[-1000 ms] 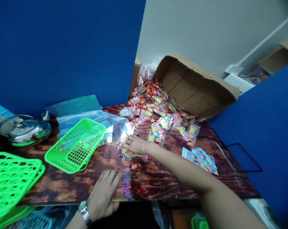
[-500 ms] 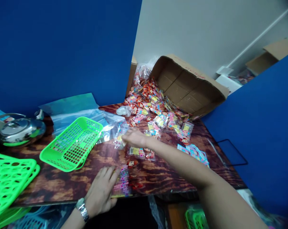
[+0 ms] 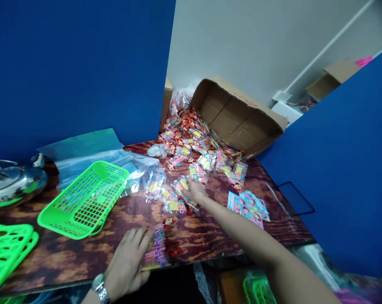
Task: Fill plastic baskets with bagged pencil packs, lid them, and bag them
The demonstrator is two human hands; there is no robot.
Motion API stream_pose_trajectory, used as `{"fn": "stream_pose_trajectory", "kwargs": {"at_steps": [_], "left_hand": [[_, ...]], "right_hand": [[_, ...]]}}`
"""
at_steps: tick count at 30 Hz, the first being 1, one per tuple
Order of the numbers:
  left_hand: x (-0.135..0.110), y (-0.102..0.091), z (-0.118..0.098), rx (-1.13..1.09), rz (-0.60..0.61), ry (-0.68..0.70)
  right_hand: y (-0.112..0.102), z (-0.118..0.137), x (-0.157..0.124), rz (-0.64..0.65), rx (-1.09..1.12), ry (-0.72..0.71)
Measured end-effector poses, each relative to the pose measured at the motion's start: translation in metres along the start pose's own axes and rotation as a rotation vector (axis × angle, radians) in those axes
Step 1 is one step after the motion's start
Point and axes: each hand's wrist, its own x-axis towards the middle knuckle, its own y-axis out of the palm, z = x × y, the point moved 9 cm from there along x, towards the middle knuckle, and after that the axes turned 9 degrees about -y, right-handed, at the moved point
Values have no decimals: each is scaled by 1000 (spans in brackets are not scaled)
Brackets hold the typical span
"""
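Observation:
My left hand (image 3: 130,257), with a metal watch on its wrist, lies at the table's front edge. Its fingers and thumb hold the left side of a row of pink, printed packets (image 3: 157,249), which looks smeared. Further out, my right hand (image 3: 195,191) has its fingers closed on a clear printed packet (image 3: 182,185) with a yellow part inside. The fingertips are partly hidden. Loose packets (image 3: 172,204) lie just below and left of it, with more packets (image 3: 154,185) beside the plastic sheet.
A tipped cardboard box (image 3: 238,114) spills a heap of packets (image 3: 193,131) at the back. Printed cards (image 3: 247,204) lie right. Leftward are a green basket (image 3: 83,202), clear plastic sheets (image 3: 83,164), a metal kettle (image 3: 16,183) and green perforated plastic pieces (image 3: 10,249).
My right hand has moved right, from the packets near the plastic sheet to a packet nearer the middle. My left hand stays at the row. The whole view has shifted slightly.

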Motion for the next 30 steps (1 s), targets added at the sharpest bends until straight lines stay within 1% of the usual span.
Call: {"fn": "stream_pose_trajectory", "kwargs": {"at_steps": [3, 5, 7, 10, 13, 15, 17, 19, 21, 23, 24, 25, 26, 27, 29, 30], "left_hand": [[-1, 0, 0, -2, 16, -2], [-1, 1, -1, -5, 22, -2], [0, 1, -1, -5, 33, -10], [1, 0, -2, 1, 46, -25], [2, -3, -2, 4, 23, -9], [1, -4, -3, 4, 0, 18], [-1, -4, -3, 6, -6, 46], [-2, -3, -4, 2, 9, 64], [-3, -3, -4, -9, 25, 71], [-3, -4, -5, -17, 27, 68], [-3, -4, -5, -17, 23, 67], [-3, -5, -5, -16, 16, 66], [-3, -6, -6, -15, 10, 68], [-3, -6, -6, -15, 3, 71], [-4, -7, -7, -16, -5, 82], [-4, -7, -8, -16, -9, 86]], "right_hand": [[7, 32, 2, 108, -15, -212], [9, 44, 2, 141, -33, -301], [10, 47, 2, 142, -64, -317], [15, 47, 3, 135, -111, -278], [16, 51, 3, 138, -135, -260], [9, 56, 2, 136, -143, -267], [-5, 59, 1, 127, -140, -286], [-22, 65, -1, 128, -99, -356], [-31, 73, -9, 189, -40, -462], [-23, 83, -27, 299, -7, -594], [-15, 88, -38, 343, -14, -664], [-6, 93, -50, 360, -40, -726], [3, 97, -62, 352, -81, -783], [12, 99, -71, 326, -145, -807], [25, 97, -82, 271, -280, -783], [27, 95, -84, 249, -334, -755]]}}
